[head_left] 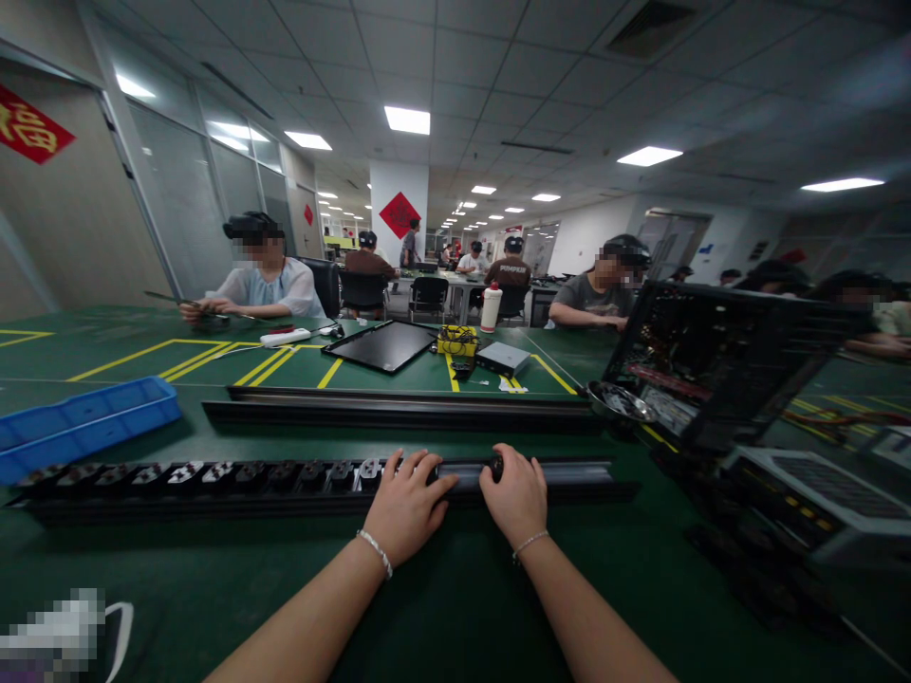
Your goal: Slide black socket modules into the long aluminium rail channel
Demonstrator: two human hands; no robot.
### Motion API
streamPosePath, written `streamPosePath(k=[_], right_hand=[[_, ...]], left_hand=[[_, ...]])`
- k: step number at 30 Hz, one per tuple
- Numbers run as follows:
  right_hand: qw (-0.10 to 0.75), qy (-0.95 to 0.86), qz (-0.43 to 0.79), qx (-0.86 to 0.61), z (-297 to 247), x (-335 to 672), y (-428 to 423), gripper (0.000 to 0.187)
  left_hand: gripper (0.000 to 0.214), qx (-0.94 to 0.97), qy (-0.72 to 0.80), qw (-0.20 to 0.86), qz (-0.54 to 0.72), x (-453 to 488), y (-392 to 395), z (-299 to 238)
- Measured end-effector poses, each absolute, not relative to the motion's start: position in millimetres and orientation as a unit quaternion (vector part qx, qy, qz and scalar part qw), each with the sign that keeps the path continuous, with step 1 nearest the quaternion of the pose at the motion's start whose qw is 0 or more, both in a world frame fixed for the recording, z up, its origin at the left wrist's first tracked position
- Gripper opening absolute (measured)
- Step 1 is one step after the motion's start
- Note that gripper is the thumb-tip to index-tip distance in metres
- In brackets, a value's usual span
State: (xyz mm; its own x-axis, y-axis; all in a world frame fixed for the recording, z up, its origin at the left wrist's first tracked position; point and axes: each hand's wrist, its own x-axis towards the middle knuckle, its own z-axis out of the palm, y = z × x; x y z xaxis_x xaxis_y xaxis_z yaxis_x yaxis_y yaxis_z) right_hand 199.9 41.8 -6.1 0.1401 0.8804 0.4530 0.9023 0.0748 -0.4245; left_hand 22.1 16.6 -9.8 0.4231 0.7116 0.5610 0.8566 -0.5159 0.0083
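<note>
A long black rail [234, 512] lies across the green table in front of me. Along its left part sits a row of small black modules [249, 474], several with metal pins or contacts facing up. My left hand [405, 503] rests over the right end of that row, fingers spread, touching the rail and what appears to be a dark module beside its fingertips. Between the thumb and fingers of my right hand [518, 498] is a small black module [496, 466], held just above the rail's grey channel [576, 472]. My fingers partly hide it.
Behind the rail lie more black rails [399, 410]. A blue tray [85, 417] stands left; a metal bowl [619, 402], an opened computer case [712, 370] and a power supply [826, 493] stand right. Farther back are a black panel [384, 345] and seated people.
</note>
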Motion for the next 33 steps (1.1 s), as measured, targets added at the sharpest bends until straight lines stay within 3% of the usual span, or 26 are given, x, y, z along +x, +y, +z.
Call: streamPosePath(k=[33], right_hand=[[0.333,-0.651,-0.026,-0.681,-8.0,199.6,41.8,0.036]], left_hand=[[0.033,-0.831,-0.475,0.135,-0.255,22.9,16.8,-9.4]])
